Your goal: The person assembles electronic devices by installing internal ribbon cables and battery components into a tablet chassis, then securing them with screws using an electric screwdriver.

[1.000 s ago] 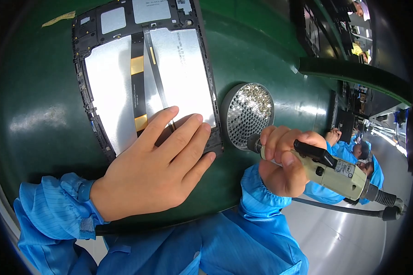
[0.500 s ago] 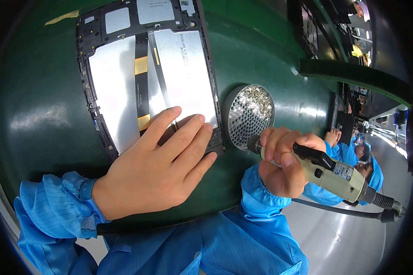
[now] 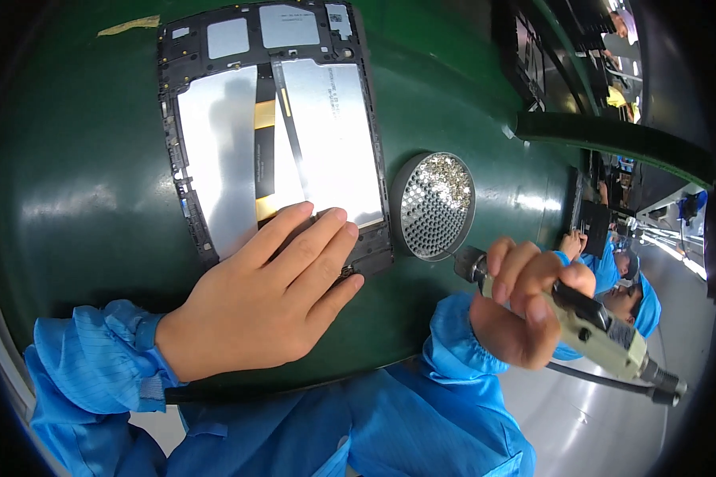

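Note:
A tablet housing [image 3: 326, 135] with a black frame and silver panels lies on the green work surface. A dark flat ribbon with gold patches [image 3: 265, 151] runs down its middle. My left hand [image 3: 266, 294] rests flat across the housing's near end, fingers stretched out. In my right hand [image 3: 525, 298] is a pale green electric screwdriver [image 3: 605, 342], gripped around its body with the thumb folded over. Its tip points left, at the near rim of a round grey tray [image 3: 433, 211] with many holes and loose small silver screws; exact contact is unclear.
A green mat [image 3: 79, 159] covers the bench, with a strip of yellowish tape [image 3: 129, 26] at the far left. A dark green curved bar [image 3: 612, 135] crosses the right side. Co-workers in blue [image 3: 648, 306] sit at the right, beside the screwdriver's cable [image 3: 605, 381].
The housing has shifted slightly right. My right hand and the screwdriver have moved right and a little nearer, drawing back from the screw tray. My left hand stays almost in place.

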Available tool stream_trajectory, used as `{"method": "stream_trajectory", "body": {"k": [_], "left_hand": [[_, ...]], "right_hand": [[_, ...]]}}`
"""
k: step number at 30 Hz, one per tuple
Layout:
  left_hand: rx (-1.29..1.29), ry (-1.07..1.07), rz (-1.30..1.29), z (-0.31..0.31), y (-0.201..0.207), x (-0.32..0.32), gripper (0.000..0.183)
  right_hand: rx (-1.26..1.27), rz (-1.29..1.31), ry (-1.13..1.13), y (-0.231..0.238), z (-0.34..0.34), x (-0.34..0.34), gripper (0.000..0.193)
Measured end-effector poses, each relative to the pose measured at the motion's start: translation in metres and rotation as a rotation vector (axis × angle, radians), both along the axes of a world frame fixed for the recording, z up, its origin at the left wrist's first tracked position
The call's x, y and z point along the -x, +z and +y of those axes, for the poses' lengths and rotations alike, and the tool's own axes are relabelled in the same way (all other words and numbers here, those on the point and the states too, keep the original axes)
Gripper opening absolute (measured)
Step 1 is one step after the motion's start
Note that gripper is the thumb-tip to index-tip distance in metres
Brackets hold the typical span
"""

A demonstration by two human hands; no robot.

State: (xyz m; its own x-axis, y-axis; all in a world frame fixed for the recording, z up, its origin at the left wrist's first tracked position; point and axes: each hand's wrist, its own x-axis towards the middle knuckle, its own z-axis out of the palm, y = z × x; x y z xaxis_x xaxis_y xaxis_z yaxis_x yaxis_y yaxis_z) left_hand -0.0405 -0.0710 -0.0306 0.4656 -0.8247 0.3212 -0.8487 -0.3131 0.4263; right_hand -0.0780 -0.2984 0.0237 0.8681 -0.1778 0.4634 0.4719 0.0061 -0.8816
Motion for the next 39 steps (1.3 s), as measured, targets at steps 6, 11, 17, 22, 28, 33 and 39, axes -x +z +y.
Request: {"method": "stream_trajectory", "body": {"k": [6, 11, 17, 22, 28, 33, 39], "left_hand": [[0.077, 0.004, -0.025, -0.001, -0.003, 0.001, 0.02], [0.158, 0.031, -0.044, 0.0, -0.008, 0.001, 0.015], [0.192, 0.032, -0.039, 0.002, -0.008, 0.001, 0.014], [0.185, 0.04, -0.029, 0.003, -0.009, 0.001, 0.014], [0.161, 0.046, -0.03, 0.003, -0.007, 0.001, 0.014], [0.149, 0.006, 0.009, -0.001, -0.001, -0.003, 0.014], [0.151, -0.1, 0.041, -0.006, 0.001, -0.018, 0.013]], "right_hand": [[0.064, 0.069, 0.196, 0.011, 0.04, 0.003, 0.032], [0.087, 0.088, 0.297, -0.002, 0.05, 0.0, 0.033], [0.101, 0.106, 0.277, -0.002, 0.051, -0.001, 0.033], [0.085, 0.099, 0.283, -0.006, 0.053, -0.003, 0.032], [0.102, 0.072, 0.282, -0.01, 0.054, -0.003, 0.031], [0.061, 0.054, 0.276, -0.013, 0.052, -0.003, 0.032], [-0.06, 0.033, 0.145, 0.002, 0.019, 0.002, 0.033]]}}
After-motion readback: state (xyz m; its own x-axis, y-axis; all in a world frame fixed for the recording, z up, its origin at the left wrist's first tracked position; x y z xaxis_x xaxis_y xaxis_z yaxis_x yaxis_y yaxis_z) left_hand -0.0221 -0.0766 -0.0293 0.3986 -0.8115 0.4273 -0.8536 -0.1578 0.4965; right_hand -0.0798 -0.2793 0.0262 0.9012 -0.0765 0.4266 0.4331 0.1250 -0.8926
